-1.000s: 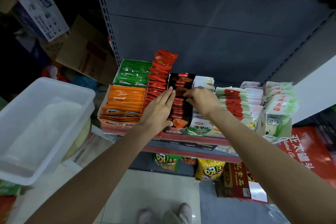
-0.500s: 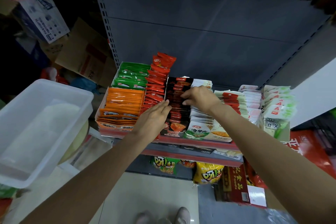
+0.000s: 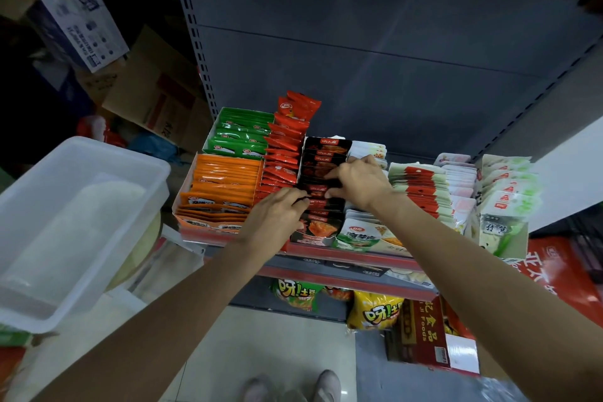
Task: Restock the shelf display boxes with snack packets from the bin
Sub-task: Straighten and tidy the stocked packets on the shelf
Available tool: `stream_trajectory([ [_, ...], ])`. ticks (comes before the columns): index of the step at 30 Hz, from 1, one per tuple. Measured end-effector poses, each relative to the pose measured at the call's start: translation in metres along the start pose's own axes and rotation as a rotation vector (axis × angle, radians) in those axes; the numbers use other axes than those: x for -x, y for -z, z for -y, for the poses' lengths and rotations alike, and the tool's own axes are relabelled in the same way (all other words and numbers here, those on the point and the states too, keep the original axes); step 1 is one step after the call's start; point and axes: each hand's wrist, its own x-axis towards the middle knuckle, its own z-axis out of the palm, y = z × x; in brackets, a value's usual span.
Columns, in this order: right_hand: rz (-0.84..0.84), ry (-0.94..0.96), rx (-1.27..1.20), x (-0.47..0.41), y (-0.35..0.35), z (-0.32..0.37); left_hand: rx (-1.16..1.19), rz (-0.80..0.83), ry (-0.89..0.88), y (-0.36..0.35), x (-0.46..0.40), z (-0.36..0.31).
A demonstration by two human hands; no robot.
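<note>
A row of black snack packets [image 3: 323, 153] stands upright in a black display box [image 3: 314, 229] at the middle of the shelf. My left hand [image 3: 276, 214] curls its fingers over the row's left side near the front. My right hand [image 3: 363, 182] grips the same row from the right, thumb and fingertips pinching several packets. Beside them stand red packets [image 3: 283, 153], orange packets [image 3: 222, 180], green packets [image 3: 242, 134] and white-green packets [image 3: 361, 232]. The white plastic bin [image 3: 98, 155] sits at the left, and I see no packets in it.
More rows of white, red and pale green packets [image 3: 421, 186] fill the shelf's right side. Yellow and green snack bags [image 3: 375, 312] lie on the lower shelf. Cardboard boxes [image 3: 163, 98] pile up behind the bin. A red carton [image 3: 424, 333] stands on the floor at the right.
My left hand has slid forward and right onto the black packets, its fingers now curled. My right hand stays on the row, pressing the packets together from the right.
</note>
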Motion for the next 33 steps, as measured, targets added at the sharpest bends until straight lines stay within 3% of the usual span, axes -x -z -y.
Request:
stream_trajectory([
  [4, -0.080, 0.007, 0.094, -0.003, -0.007, 0.009, 0.027, -0.026, -0.006, -0.001, 0.002, -0.001],
  [7, -0.046, 0.008, -0.104, -0.002, 0.002, 0.001, 0.010, -0.034, 0.025, -0.002, 0.005, -0.004],
  [9, -0.027, 0.007, -0.237, -0.002, 0.010, -0.006, -0.018, -0.005, 0.072, -0.004, 0.006, -0.007],
  [13, -0.097, -0.071, -0.121, -0.002, 0.006, 0.003, 0.028, 0.075, 0.141, -0.002, -0.007, -0.017],
  [18, -0.242, -0.055, -0.176, 0.014, 0.009, -0.001, 0.206, 0.223, 0.229, 0.002, -0.035, -0.017],
  [22, -0.107, 0.029, -0.062, 0.029, -0.001, 0.000, 0.102, 0.223, 0.212, 0.002, -0.041, -0.014],
  [28, -0.169, 0.014, -0.099, 0.029, -0.001, 0.002, -0.007, 0.188, 0.176, -0.004, -0.037, -0.014],
  [33, -0.122, 0.045, -0.095, 0.027, 0.003, 0.001, 0.046, 0.197, 0.130, 0.001, -0.030, -0.013],
])
